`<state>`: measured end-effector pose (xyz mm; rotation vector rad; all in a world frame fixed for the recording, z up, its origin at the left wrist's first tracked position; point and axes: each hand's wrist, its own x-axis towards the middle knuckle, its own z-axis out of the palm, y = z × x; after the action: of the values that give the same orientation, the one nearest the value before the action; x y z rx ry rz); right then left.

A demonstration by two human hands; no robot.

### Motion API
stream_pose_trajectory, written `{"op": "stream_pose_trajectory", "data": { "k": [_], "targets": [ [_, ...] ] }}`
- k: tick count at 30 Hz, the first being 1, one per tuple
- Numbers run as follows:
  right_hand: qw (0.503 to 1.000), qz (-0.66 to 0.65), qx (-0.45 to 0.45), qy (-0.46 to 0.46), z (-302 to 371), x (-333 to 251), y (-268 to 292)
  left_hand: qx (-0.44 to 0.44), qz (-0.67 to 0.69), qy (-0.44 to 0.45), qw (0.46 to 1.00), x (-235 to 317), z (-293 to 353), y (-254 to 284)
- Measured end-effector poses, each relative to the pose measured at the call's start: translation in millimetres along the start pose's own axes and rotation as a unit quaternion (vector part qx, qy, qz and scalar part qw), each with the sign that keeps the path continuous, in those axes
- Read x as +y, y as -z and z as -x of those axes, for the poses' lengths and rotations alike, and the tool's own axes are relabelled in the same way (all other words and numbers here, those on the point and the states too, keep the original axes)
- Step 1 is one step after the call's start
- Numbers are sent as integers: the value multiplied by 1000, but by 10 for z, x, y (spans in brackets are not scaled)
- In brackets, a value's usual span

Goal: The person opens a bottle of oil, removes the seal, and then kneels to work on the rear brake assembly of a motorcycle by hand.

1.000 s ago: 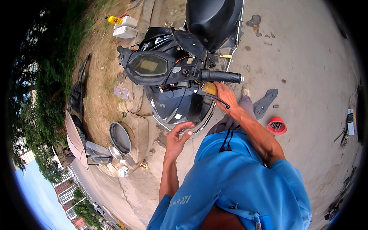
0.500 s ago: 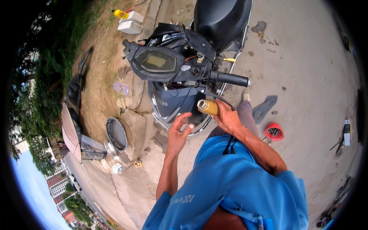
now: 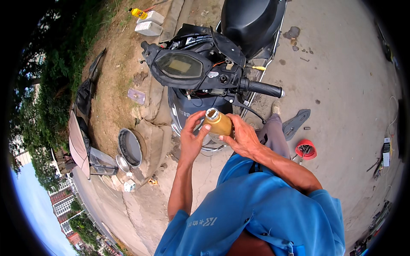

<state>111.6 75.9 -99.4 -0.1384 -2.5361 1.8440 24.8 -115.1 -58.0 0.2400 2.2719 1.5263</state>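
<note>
Bottle [image 3: 220,124] now in L hand [image 3: 191,135] too, prev. R hand [image 3: 246,137] only.

Golden brown on the bottle [image 3: 221,125], silvery at its neck [image 3: 215,117]. Plain blue on the shirt [image 3: 260,198], but for white print [image 3: 204,221]. Black and dark grey on the scooter [image 3: 230,49]. Red on the bowl [image 3: 312,155], dusky mauve on the trousers [image 3: 276,135].

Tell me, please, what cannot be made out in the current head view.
All in the head view:
Base of the amber bottle: hidden by the right hand.
Bottle's contents: its mouth appears too small to tell.
Rear of the black scooter seat: cut off by the top edge.
Pieces inside the red bowl: too small to identify.
</note>
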Motion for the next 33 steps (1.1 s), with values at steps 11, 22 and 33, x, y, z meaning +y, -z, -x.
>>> {"op": "stream_pose_trajectory", "data": {
  "k": [11,22,33],
  "targets": [
    [992,-68,-22,-100,-164,-66,-38,-22,16,14,1000,98,-381,-21],
    [976,-147,-43,-152,-247,-109,-75,-36,27,80,996,244,-579,-46],
    [968,-174,-60,-171,-289,-118,-70,-34,18,122,992,318,-646,-50]
  ]
}}
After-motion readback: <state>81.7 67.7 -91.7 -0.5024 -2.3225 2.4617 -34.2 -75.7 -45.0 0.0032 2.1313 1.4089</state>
